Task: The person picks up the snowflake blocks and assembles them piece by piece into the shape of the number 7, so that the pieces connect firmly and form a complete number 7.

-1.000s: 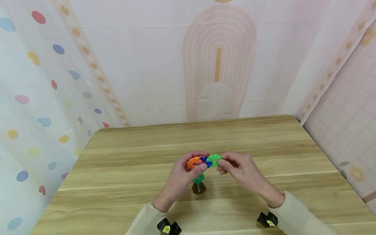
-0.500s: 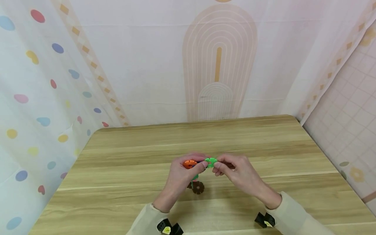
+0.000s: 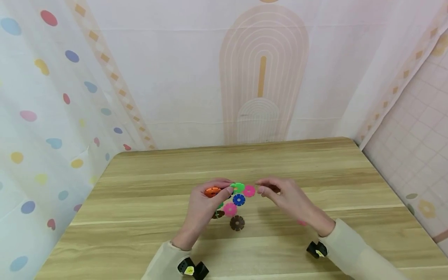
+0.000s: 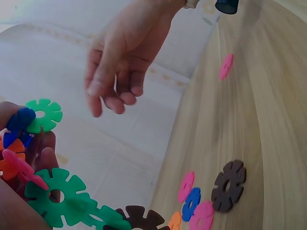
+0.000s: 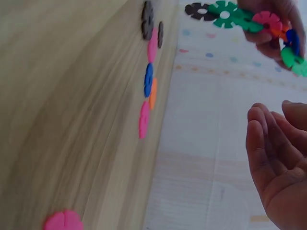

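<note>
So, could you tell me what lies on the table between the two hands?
In the head view, loose discs: a pink disc, a blue disc, between left hand and right hand.

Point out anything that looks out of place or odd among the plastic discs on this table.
One pink disc lies alone on the table, near the right hand's wrist, apart from the loose discs clustered between the hands. The left hand holds the joined chain. Nothing looks broken or spilled.

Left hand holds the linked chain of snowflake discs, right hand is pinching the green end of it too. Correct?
Not quite. The left hand holds the chain, but the right hand is empty and apart from it, fingers loosely curled. The left wrist view shows the gap.
</note>
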